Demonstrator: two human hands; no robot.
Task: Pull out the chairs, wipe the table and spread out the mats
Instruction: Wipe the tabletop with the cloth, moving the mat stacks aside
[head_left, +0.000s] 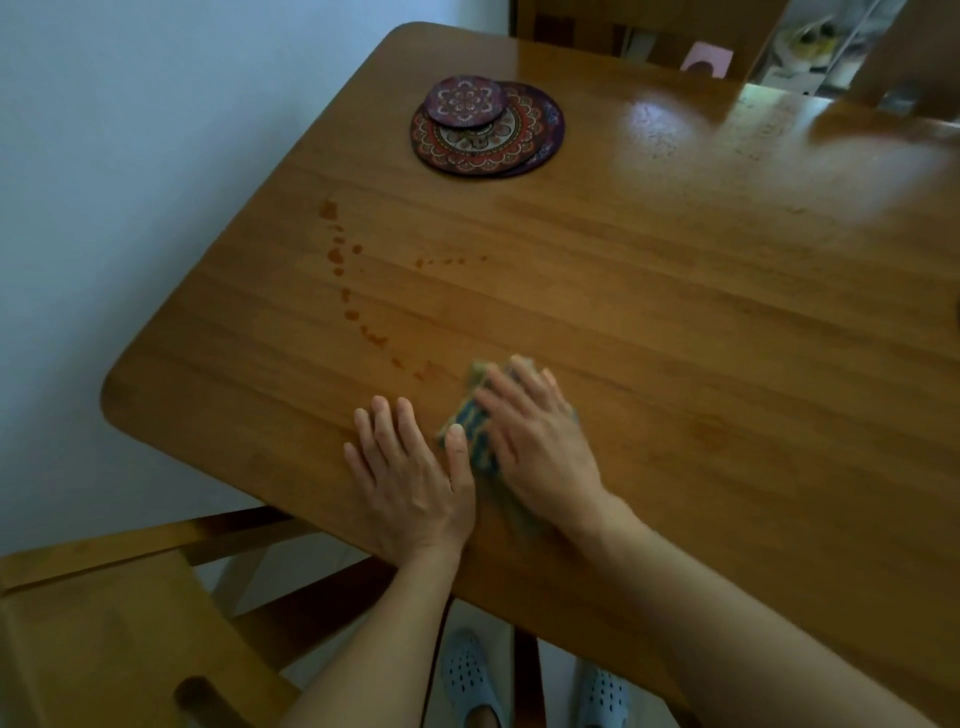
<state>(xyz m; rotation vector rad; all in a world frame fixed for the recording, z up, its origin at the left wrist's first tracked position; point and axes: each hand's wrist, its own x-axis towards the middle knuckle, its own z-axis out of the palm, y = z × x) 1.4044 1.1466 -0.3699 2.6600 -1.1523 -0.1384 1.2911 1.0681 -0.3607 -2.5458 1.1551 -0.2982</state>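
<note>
Table (675, 322) of wood is carrying a blurred striped cloth (475, 421) near its front edge, and the right hand (540, 441) is lying on that cloth with straight, spread fingers, pressing it flat. Just beside it, the left hand (410, 478) is resting palm down on the bare wood, fingers straight and holding nothing, its thumb touching the cloth. Reddish drops (343, 270) are sitting toward the left edge. Round patterned mats (488, 127) are lying stacked near the far left corner. One chair (119, 618) is standing off the front left corner.
</note>
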